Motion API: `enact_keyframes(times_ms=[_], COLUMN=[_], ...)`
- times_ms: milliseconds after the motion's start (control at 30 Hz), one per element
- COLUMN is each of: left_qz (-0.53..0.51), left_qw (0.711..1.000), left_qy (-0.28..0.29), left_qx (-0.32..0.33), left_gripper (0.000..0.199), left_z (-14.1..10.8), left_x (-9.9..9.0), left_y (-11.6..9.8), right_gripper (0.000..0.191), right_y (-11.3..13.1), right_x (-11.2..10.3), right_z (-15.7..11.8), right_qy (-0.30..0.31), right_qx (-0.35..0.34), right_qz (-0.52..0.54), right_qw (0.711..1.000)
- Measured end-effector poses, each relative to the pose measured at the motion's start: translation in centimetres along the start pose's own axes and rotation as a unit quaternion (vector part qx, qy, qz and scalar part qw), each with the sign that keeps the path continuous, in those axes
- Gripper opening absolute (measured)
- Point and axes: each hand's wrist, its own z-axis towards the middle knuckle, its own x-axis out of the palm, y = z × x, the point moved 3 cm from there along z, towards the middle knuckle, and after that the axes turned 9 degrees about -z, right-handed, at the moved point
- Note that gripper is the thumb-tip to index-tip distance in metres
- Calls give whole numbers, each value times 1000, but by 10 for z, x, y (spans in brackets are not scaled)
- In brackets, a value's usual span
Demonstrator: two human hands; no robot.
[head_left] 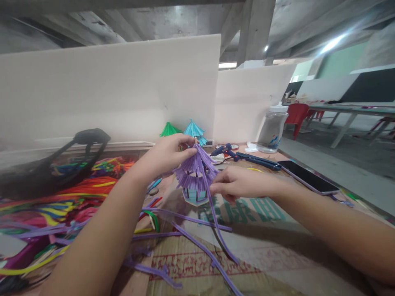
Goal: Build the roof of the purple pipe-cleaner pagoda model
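Note:
A small pavilion model point(196, 174) with a two-tiered purple pipe-cleaner roof and a light blue base stands upright on the table. My left hand point(177, 152) pinches the tip of its roof between thumb and fingers. From the roof, a long purple pipe cleaner point(215, 216) hangs down onto the table. My right hand point(226, 185) is closed at the roof's right side, its fingertips on that strand near the lower tier. More purple strips point(200, 246) lie in front of the model.
Colourful pipe cleaners point(92, 189) and a dark blurred object point(92, 135) are at left. Behind stand green point(169, 129) and blue point(194, 128) roofs. At right are a glue gun point(225, 149), a blue tool point(259, 160), a phone point(308, 176) and a clear bottle point(272, 131).

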Motion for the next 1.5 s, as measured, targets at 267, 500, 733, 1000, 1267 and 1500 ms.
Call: enact_keyframes(times_ms=[267,500,733,1000,1267,1500], left_qz=[28,66,62,93,65,-8], left_qw=[999,996,996,993,996,1000], left_qy=[28,19,25,40,42,9], left_qx=[28,58,56,55,50,1], left_gripper=[48,40,35,37,41,45], left_z=[-2,0,0,1,0,3], left_x=[9,13,12,12,8,9], left_y=[-8,-6,-3,-5,-5,3], right_gripper=[43,38,30,37,34,39], right_y=[-15,0,16,13,13,-18], right_x=[-22,-20,-12,-2,-5,-31], right_z=[-6,-8,-16,-9,-12,-7], right_qy=[-68,-150,-278,-297,-332,-455], right_qx=[-5,-19,-88,-72,-103,-45], right_qz=[-53,-81,-143,-275,-215,-209], right_qw=[996,985,946,912,913,865])
